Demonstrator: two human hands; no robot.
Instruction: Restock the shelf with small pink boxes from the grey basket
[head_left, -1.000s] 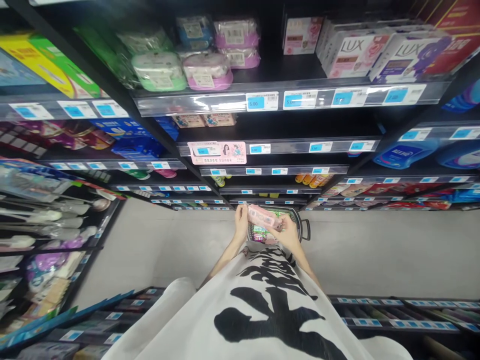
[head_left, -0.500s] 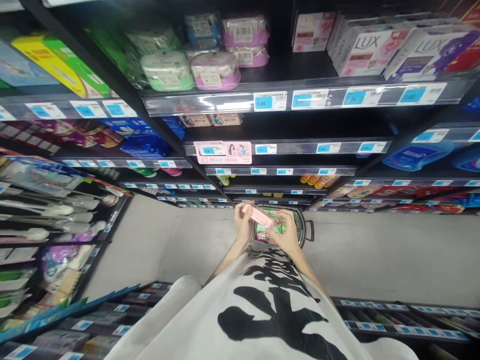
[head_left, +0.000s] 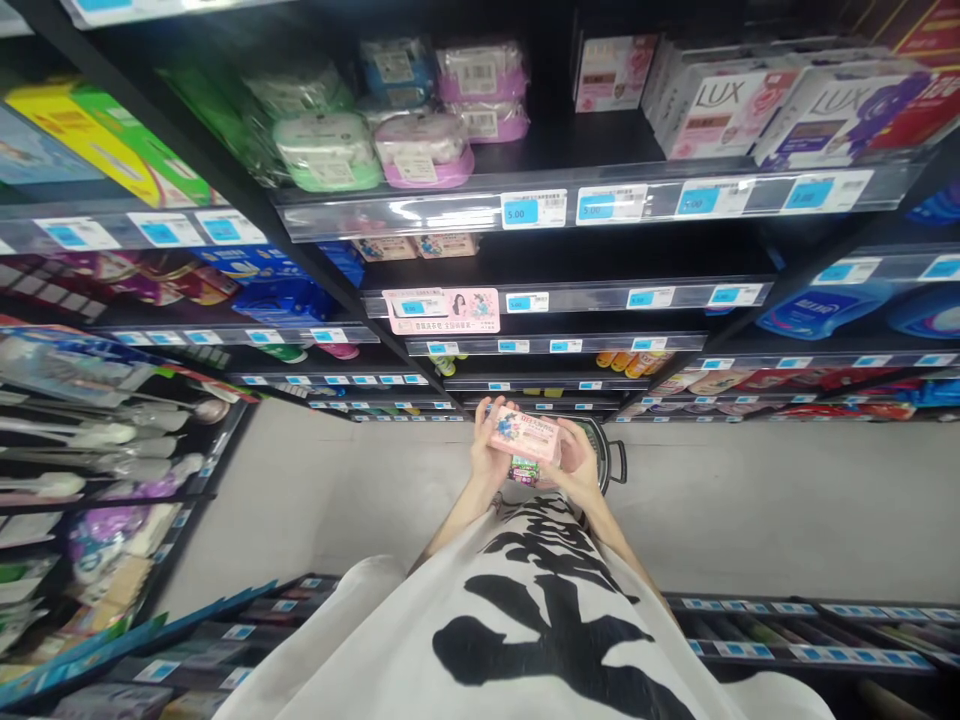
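- One pink box (head_left: pixel 525 436) was held between both hands above the basket, printed face visible.
- Left hand (head_left: pixel 487 448): fingers curled on the box's left end, parted only by its width. Right hand (head_left: pixel 580 462): fingers likewise closed on the right end.
- One basket (head_left: pixel 604 455), dark-rimmed, one handle (head_left: pixel 622 462) visible; green packs (head_left: pixel 523 470) inside, mostly covered by box and hands, number not determinable.
- Middle shelf (head_left: pixel 600 255): two similar peach boxes (head_left: pixel 446 246) visible at its left end.
- Upper shelf (head_left: pixel 562 145): two wrapped cases in front, one green case (head_left: pixel 327 155), one purple case (head_left: pixel 424 152); four price tags (head_left: pixel 611 204) along its edge.
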